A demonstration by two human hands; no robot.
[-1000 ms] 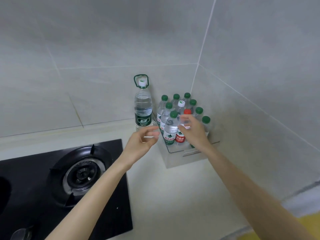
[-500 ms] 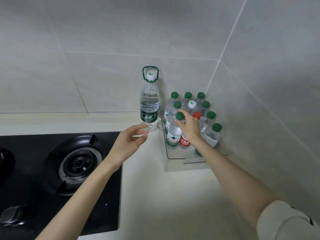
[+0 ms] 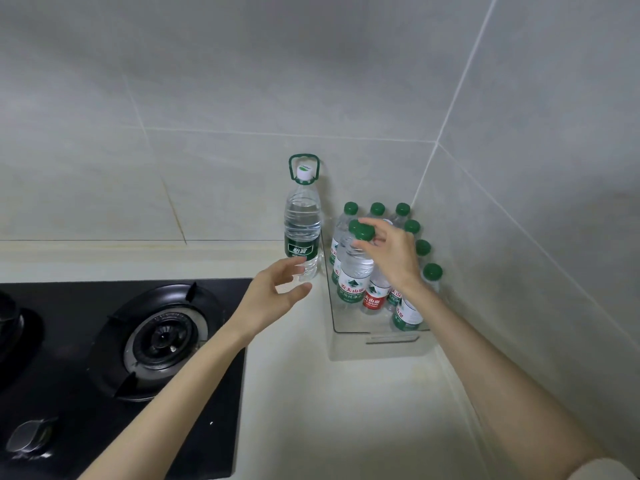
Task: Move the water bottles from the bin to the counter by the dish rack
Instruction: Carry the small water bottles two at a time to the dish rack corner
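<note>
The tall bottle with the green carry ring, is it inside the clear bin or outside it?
Outside. The tall bottle stands upright on the counter, just left of the clear bin and its left wall.

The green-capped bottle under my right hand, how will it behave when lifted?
Probably heavy for its size: the green-capped bottle looks full. Its clear plastic wall likely flexes if squeezed. Gripped at the cap by the right hand, it may swing.

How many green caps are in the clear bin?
8 green caps: three in the back row, three down the right side, one on the left, one pinched by the right hand. The hand may hide more.
</note>
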